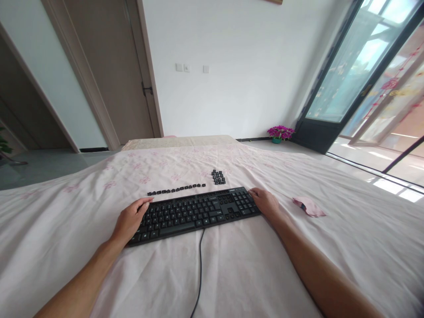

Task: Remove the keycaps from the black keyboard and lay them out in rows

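– On the middle of the pale sheet: black keyboard, lying flat, long side left to right, right end a little farther away. Cable runs from its near edge toward the viewer.
– Hands?
– Left hand draped over the keyboard's left end, fingers close together, tips at the far left corner. Right hand against the right end, fingers together, tips at the far right corner. Cannot tell whether either one clamps or only rests; thumbs not clear.
– Loose parts?
– Row of keycaps just beyond the keyboard's far edge, laid in a line left to right, apart from it. Small cluster of keycaps farther out, past the row's right end.
– Anything right of that?
– Pink cloth, crumpled, near the right hand, not touching it.
– Containers?
– One. Teal pot on the floor, far right, by the glass door's frame. It holds pink-purple flowers, bunched above the rim.
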### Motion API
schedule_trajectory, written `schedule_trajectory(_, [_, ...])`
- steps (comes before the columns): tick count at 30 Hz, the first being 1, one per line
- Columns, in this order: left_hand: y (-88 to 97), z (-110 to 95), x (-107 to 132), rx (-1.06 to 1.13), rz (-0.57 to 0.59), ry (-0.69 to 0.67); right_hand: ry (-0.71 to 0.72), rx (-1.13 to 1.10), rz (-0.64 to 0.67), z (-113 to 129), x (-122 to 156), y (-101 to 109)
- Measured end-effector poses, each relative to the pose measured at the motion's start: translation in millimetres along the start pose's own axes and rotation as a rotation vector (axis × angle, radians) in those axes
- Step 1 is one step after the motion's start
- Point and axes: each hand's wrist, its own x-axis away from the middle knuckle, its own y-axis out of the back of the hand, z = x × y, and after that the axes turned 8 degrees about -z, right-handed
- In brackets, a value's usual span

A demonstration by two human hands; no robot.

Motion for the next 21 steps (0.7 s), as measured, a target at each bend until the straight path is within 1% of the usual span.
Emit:
schedule_trajectory(4, [-2.0, 0.0, -1.2, -0.001, 0.015, -0.037, -0.004, 0.007, 0.004, 1.2, 0.8, 1.2])
schedule_trajectory(12, [-2.5, 3.9, -4.2, -0.056, 0.022, -0.054, -0.009, -0.004, 0.004, 1.1, 0.4, 0.6])
schedule_trajectory(21, [-0.6, 5.2, -6.0, -0.096, 0.005, -0.010, 0.001, 0.001, -0.006, 0.6, 0.4, 0.8])
